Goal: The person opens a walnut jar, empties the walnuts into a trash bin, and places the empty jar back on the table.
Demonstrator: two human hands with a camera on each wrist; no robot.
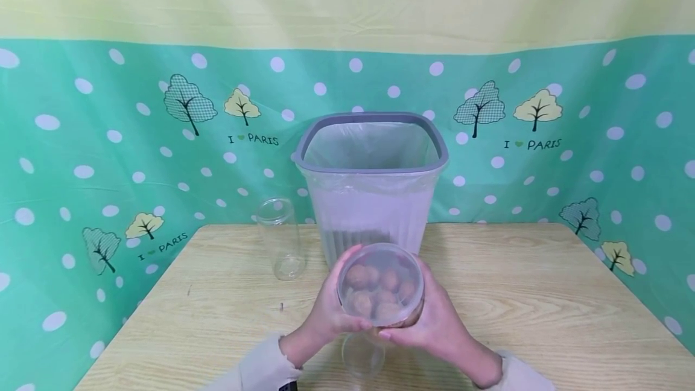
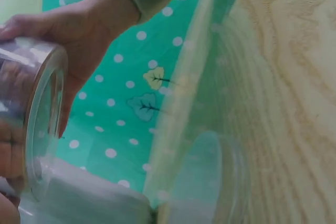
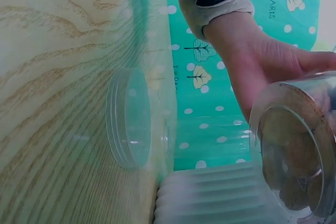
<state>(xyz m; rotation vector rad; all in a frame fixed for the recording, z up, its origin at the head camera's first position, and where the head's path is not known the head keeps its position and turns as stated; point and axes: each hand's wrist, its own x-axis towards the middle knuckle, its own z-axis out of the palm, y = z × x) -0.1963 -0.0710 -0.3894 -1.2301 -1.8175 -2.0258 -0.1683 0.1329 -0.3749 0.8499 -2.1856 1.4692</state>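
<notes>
A clear round jar (image 1: 381, 285) with a cloudy top holds several round brown pieces that look like walnuts (image 3: 294, 171). My left hand (image 1: 327, 309) grips its left side, and my right hand (image 1: 441, 315) grips the right, with both thumbs toward me. The jar is held up off the table in front of the bin, its bottom showing in both wrist views. Beneath it, a clear round lid (image 3: 128, 121) lies on the table; in the head view the same lid (image 1: 362, 356) sits just below my thumbs.
Behind the jar stands a pale ribbed trash bin (image 1: 374, 198) with a grey rim and a clear liner. To its left is a tall clear glass jar (image 1: 282, 240). A small dark speck (image 1: 281, 306) lies on the wooden table (image 1: 217, 318). A patterned green curtain (image 1: 136, 186) surrounds the table.
</notes>
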